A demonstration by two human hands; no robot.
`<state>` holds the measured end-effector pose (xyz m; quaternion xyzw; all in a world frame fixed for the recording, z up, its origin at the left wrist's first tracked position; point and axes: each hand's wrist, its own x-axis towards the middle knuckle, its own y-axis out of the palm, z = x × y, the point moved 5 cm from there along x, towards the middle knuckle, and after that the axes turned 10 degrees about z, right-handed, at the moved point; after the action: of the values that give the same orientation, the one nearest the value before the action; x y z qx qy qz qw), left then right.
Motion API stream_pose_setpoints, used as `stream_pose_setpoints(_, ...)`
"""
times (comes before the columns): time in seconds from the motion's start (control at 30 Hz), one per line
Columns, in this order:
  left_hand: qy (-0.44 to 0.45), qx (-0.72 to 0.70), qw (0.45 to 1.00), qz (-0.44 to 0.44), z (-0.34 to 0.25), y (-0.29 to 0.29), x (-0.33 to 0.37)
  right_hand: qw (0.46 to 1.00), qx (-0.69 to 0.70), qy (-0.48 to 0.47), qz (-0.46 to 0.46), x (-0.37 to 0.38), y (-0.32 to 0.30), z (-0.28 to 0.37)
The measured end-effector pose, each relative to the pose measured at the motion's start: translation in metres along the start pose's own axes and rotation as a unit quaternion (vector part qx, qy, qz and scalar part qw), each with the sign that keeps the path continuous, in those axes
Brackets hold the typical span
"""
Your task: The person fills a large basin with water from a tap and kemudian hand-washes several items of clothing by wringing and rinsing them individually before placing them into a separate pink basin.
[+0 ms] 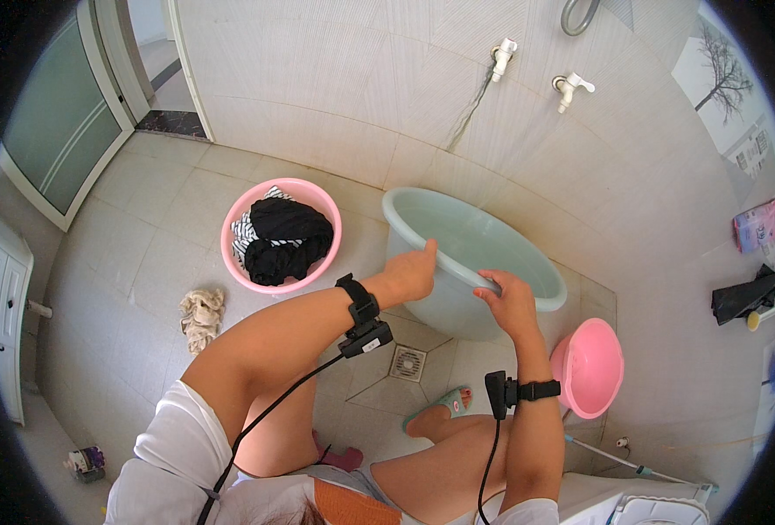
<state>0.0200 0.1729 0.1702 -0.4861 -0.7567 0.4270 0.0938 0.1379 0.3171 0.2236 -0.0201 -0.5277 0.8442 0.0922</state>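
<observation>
We've one oval pale-green plastic tub (457,311), rim clamped inside our two hands' fingers (498,280), two round pink plastic basins (590,367) flanking!

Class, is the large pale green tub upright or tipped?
Tipped. The left hand and right hand hold the tub by its near rim, outer side showing, opening angled toward the wall.

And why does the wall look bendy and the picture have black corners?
In the head view, the fisheye lens bends straight edges, so the wall looks curved behind the green tub; its round image leaves black corners; the left hand and right hand look fairly sharp.
</observation>
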Motion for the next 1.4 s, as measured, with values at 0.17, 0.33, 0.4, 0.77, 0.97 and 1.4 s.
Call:
stream_pose_setpoints(0.17, -0.008, 0.005, 1.0, 0.007, -0.0002, -0.0007, -0.0002, 1.0, 0.015, -0.001, 0.005, 0.0003, 0.0012, -0.0009)
stream_pose_setpoints(0.33, -0.014, 0.004, 1.0, 0.011, -0.0003, -0.0019, -0.0016, 1.0, 0.014, 0.009, 0.01, 0.0002, 0.0017, 0.0009)
stream_pose_setpoints(0.4, -0.011, 0.006, 1.0, 0.001, -0.0013, -0.0029, -0.0021, 1.0, 0.015, 0.011, 0.011, -0.0003, 0.0017, -0.0004)
stream_pose_setpoints(0.77, -0.01, 0.003, 1.0, -0.001, -0.002, -0.0033, -0.0029, 0.999, 0.016, 0.026, 0.025, -0.0001, 0.0026, -0.0011)
stream_pose_setpoints(0.97, -0.009, 0.007, 1.0, -0.005, 0.0017, -0.0003, 0.0007, 1.0, -0.001, -0.001, 0.007, -0.0004, 0.0032, -0.0013)
stream_pose_setpoints(1.4, -0.007, 0.007, 1.0, -0.003, 0.0018, 0.0007, 0.0017, 0.999, 0.022, 0.021, 0.025, -0.0009, 0.0022, 0.0004)
